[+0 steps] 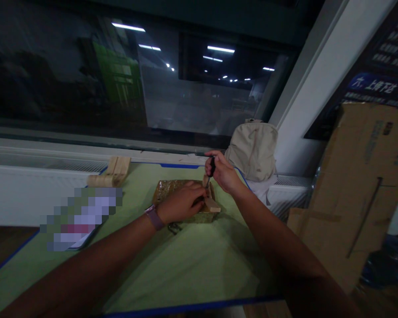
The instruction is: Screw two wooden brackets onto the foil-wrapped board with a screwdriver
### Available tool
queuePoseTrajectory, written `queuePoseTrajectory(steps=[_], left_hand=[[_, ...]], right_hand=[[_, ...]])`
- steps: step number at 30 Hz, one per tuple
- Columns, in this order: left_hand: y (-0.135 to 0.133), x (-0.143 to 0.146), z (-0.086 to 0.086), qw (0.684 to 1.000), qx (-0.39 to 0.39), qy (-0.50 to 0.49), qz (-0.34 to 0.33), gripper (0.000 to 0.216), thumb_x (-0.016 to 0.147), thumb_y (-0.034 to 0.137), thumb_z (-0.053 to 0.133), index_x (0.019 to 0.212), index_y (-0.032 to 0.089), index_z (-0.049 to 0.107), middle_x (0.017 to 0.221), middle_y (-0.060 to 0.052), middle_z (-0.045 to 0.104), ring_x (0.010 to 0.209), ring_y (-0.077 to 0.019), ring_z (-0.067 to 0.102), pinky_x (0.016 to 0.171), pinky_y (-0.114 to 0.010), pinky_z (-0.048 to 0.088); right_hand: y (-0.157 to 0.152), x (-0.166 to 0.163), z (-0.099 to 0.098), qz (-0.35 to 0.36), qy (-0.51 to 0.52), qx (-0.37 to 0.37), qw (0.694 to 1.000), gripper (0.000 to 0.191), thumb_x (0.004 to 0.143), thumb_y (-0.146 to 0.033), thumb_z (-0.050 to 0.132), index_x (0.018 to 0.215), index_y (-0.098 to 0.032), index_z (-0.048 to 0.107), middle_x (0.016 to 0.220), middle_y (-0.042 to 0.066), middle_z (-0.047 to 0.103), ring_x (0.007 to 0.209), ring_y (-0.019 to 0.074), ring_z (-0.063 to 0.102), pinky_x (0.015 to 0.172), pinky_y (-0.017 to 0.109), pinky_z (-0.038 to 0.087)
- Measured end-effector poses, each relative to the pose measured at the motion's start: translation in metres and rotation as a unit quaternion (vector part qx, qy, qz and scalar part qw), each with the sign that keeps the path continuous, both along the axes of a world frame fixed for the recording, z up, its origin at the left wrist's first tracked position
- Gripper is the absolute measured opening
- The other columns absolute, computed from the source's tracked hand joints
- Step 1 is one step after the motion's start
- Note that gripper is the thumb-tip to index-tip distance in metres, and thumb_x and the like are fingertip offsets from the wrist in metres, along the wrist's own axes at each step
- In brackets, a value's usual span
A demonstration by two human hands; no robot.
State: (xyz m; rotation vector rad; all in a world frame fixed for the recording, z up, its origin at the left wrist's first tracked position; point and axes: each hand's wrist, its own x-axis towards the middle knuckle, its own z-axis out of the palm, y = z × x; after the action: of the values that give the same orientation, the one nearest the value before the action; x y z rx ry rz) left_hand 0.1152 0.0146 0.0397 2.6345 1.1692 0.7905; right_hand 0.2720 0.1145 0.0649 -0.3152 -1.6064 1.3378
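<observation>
My right hand [223,171] is closed around a dark-handled tool [212,168], likely a screwdriver, held upright with its tip down on a small wooden piece [212,204]. My left hand [182,202] lies curled over that wooden piece and presses it down; a pink watch band sits on its wrist. The wood rests on a shiny brownish tray [166,189] at the far middle of the green mat [192,265]. A small dark metal item [174,228] lies on the mat just in front of the tray.
A wooden stand [112,173] sits at the mat's far left. A blurred-out flat item [81,216] lies on the left. A beige bag [254,148] rests on the sill behind. Cardboard boxes [358,185] stand at the right. A dark window runs along the back.
</observation>
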Motion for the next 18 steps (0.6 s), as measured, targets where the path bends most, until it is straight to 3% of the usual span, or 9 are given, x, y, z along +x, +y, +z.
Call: queuePoseTrajectory(steps=[4,10,15,18], left_hand=[[0.0,0.0,0.002,1.0,-0.004,-0.007,-0.003,0.011,0.087,0.012,0.057,0.096,0.018,0.06,0.103,-0.006,0.064,0.106,-0.0235,0.053,0.093,-0.037,0.044],[0.001,0.0,0.002,1.0,-0.004,-0.006,-0.004,0.01,0.088,0.013,0.057,0.096,0.019,0.059,0.102,-0.006,0.064,0.104,-0.0236,0.054,0.093,-0.037,0.044],[0.001,-0.001,0.001,1.0,-0.004,-0.004,-0.003,0.011,0.087,0.014,0.057,0.097,0.019,0.059,0.104,-0.006,0.063,0.106,-0.0239,0.053,0.095,-0.037,0.043],[0.0,0.0,0.002,1.0,-0.004,0.0,-0.001,0.012,0.087,0.013,0.057,0.098,0.018,0.059,0.105,-0.007,0.063,0.107,-0.0242,0.052,0.095,-0.037,0.043]], right_hand=[[0.006,0.011,0.004,0.013,-0.072,0.022,0.997,0.048,0.084,-0.065,0.063,0.108,-0.023,0.058,0.075,-0.003,0.056,0.067,0.0142,0.058,0.064,0.029,0.049],[0.012,0.032,0.017,-0.071,-0.222,0.189,0.954,0.036,0.095,-0.051,0.053,0.114,-0.021,0.061,0.086,0.004,0.068,0.082,0.0187,0.066,0.081,0.036,0.053],[0.008,0.046,0.03,-0.126,-0.303,0.257,0.909,0.026,0.091,-0.034,0.057,0.113,-0.021,0.064,0.102,0.007,0.071,0.089,0.0217,0.069,0.08,0.036,0.053],[0.005,0.05,0.035,-0.158,-0.339,0.265,0.889,0.027,0.089,-0.031,0.06,0.113,-0.021,0.065,0.104,0.007,0.072,0.078,0.0195,0.069,0.071,0.032,0.052]])
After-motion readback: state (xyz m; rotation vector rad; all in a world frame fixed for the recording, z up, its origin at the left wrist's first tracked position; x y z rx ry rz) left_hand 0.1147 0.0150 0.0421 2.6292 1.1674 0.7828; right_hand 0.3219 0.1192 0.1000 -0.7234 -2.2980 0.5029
